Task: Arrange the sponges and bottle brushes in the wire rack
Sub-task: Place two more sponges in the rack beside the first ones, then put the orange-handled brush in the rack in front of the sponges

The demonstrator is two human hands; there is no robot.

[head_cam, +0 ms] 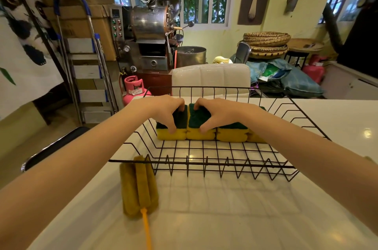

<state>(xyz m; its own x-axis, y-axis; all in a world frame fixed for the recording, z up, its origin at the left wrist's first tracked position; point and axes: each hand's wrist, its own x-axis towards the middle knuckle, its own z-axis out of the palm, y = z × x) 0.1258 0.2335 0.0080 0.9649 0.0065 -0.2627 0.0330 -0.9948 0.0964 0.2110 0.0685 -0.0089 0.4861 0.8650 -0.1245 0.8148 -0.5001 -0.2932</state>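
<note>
A black wire rack (204,164) sits on the white table. Inside it, several yellow sponges with green scouring tops lie side by side in a row at the back. My left hand (163,111) grips the leftmost sponge (180,125), fingers over its far edge and thumb on its front. My right hand (218,113) grips the second sponge (199,127) the same way. A third sponge (232,133) lies to the right, partly under my right forearm. Mustard-coloured bottle brushes (139,186) with an orange handle lie on the table outside the rack's front left corner.
The white table (225,208) ends just left of the brushes. A white padded chair (210,78) stands behind the rack. A black chair back (55,145) is at the table's left side. Beyond are a stepladder, a metal machine and a pink gas cylinder.
</note>
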